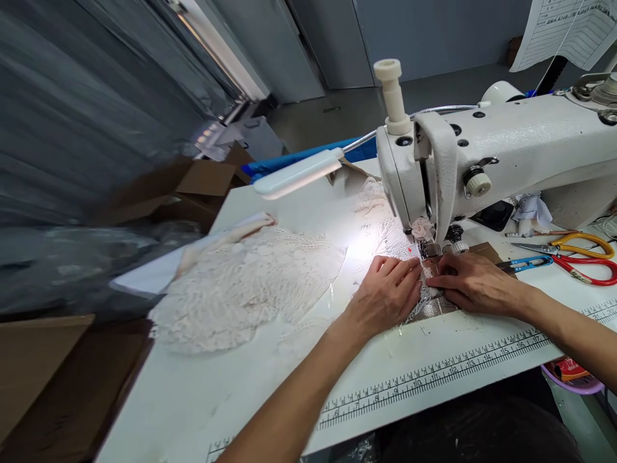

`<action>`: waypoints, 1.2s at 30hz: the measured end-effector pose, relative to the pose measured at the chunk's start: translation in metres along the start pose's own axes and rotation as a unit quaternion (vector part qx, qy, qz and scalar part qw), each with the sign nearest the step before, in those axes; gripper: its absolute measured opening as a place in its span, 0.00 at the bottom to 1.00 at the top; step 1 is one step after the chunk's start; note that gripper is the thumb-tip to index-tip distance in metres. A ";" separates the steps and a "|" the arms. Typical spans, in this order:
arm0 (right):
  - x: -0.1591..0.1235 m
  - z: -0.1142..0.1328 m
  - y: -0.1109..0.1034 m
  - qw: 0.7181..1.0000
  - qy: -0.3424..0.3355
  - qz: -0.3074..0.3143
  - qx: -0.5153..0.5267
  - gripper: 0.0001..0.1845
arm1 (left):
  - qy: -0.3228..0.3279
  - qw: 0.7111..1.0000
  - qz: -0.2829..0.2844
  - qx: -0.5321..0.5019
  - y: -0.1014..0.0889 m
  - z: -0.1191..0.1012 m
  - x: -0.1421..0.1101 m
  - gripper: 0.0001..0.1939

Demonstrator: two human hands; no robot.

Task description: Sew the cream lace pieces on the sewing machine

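Observation:
A white sewing machine (506, 161) stands on a white table (231, 399). Pale lace fabric (241, 289) spreads across the table and runs under the presser foot (429, 249). My left hand (385, 289) lies on the lace just left of the needle, fingers together and pressing it flat. My right hand (470, 283) rests on the lace right of the foot, fingertips pinching the fabric edge toward the left hand. A small pink rosette (421, 228) sits by the needle bar.
Red and yellow-handled scissors (578, 254) and blue thread snips (525, 263) lie right of the machine. A lamp (299, 173) on a flexible neck lights the needle area. Cardboard boxes (187, 193) stand at left. A ruler strip (434, 379) runs along the table's front edge.

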State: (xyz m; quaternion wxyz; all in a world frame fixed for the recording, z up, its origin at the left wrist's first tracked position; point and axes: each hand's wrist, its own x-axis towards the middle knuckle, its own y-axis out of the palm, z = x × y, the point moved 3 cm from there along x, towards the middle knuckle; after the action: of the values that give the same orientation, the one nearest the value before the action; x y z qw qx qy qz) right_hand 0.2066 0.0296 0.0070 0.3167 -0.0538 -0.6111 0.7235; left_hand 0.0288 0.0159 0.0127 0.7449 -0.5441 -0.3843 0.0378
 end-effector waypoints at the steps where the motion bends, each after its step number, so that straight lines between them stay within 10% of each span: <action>1: 0.000 0.000 0.000 1.000 -0.002 -0.002 0.000 0.16 | 0.003 1.000 0.003 0.004 0.001 0.000 -0.001 0.08; 21: 0.003 0.008 0.004 0.998 0.015 0.012 -0.060 0.13 | -0.088 0.995 0.051 -0.022 0.005 -0.002 -0.007 0.14; 36: 0.005 0.014 0.006 0.992 0.049 0.030 -0.111 0.14 | -0.002 0.998 0.052 -0.025 0.013 0.013 -0.002 0.14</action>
State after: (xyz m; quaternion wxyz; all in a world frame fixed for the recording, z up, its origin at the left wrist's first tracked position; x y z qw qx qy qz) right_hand 0.1934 0.0203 0.0065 0.3169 -0.1424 -0.6695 0.6565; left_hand 0.0245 0.0302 0.0024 0.7274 -0.5816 -0.3579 0.0676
